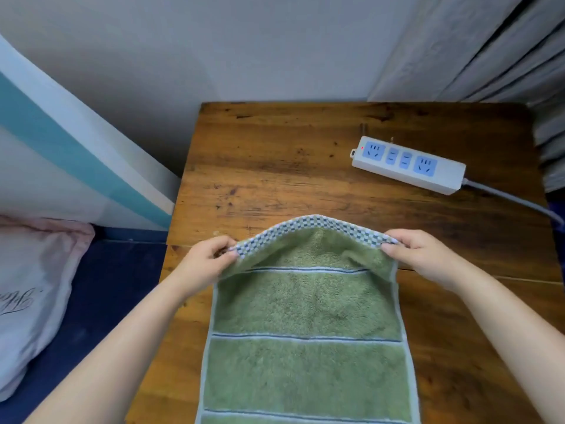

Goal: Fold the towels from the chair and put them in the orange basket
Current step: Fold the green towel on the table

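Now, towel: a green towel (305,325) with thin dark-and-white stripes across it and a checked band along its far edge lies lengthwise on the wooden table (275,166), running from the middle of the table toward the person and out of the bottom of the view.
Far edge: lifted off the wood and arched upward between the two hands, so the checked band curves like a low hood over the pile beneath it.
Left hand: the left hand (208,258) pinches the far left corner of the towel, fingers curled under the checked band and thumb on top.
Right hand: the right hand (419,255) pinches the far right corner in the same way, thumb over the band.
Hands together: set apart by the towel's full width, level with each other, both forearms reaching in from the near side.
Power strip: a white power strip (408,165) with blue sockets lies on the far right of the table, well apart from the towel, its grey cable (513,200) trailing off to the right.
Left side: a pale pillow (33,289) rests on dark blue bedding (101,304) beside the table.
Behind: a grey curtain (477,47) hangs at the upper right.
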{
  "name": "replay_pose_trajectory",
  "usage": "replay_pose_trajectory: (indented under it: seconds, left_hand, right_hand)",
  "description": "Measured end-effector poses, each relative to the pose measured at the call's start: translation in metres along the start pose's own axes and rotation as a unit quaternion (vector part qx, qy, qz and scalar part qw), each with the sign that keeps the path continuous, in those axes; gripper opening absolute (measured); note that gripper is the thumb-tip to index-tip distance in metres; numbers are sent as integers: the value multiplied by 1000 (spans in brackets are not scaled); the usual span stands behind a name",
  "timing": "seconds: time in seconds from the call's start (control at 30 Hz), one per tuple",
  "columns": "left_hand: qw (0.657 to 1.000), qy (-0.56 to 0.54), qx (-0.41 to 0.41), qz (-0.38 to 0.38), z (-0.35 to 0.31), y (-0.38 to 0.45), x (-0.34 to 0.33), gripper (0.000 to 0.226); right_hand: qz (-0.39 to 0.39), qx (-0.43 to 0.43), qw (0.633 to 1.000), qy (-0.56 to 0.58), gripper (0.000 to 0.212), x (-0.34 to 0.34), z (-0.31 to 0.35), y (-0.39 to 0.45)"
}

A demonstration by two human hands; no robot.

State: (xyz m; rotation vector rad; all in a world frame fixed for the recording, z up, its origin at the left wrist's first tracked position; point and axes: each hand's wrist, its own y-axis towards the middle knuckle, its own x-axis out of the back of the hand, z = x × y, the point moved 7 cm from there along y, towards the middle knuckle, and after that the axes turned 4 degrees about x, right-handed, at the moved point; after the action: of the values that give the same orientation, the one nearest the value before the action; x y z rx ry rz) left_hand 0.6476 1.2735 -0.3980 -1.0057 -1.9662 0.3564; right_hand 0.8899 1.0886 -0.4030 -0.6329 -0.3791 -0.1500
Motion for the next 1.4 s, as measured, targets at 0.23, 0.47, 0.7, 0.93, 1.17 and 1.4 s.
replay_pose_trajectory:
  seconds: [0.23, 0.47, 0.7, 0.93, 1.17, 1.4]
  left_hand:
    - [990, 80, 43, 112, 32, -50, 1, 16]
    - [990, 131, 41, -8, 36, -45, 9, 14]
    - [957, 198, -142, -158, -15, -30, 15, 18]
    - [961, 209, -141, -118, -41, 20, 8, 22]
    - [945, 317, -75, 38, -53, 58, -34, 24]
    - [949, 305, -82, -21, -26, 35, -29, 29]
  right_hand:
    - [124, -90, 986, 71, 21, -26, -11, -55]
    - [104, -110, 976, -154, 18, -31, -10, -57]
    - [-50, -65, 864, -497, 23, -32, 18, -31]
    - [-55, -121, 844, -519, 28, -19, -1, -38]
    - [-77, -60, 871, -481, 28, -21, 15, -14]
    - [-79, 15, 927, -366, 39, -44, 50, 50]
